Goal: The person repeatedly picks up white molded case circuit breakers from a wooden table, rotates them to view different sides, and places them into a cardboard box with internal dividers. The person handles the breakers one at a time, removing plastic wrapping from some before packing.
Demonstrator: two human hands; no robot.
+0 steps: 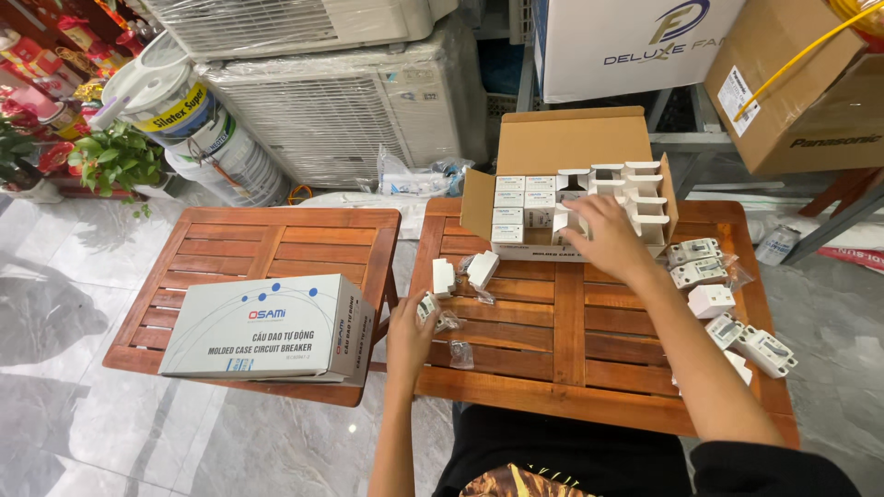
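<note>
The right hand (603, 235) reached into the open carton (562, 147), fingertips hidden among small boxes (509, 216); its grip was unclear. The left hand (412, 331) clasped a breaker (427, 306), mostly covered.

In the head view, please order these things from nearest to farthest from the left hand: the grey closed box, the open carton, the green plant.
From the left hand:
1. Grey closed box, on the left table.
2. Open carton, farther back on the right table.
3. Green plant, far left on the floor.
</note>
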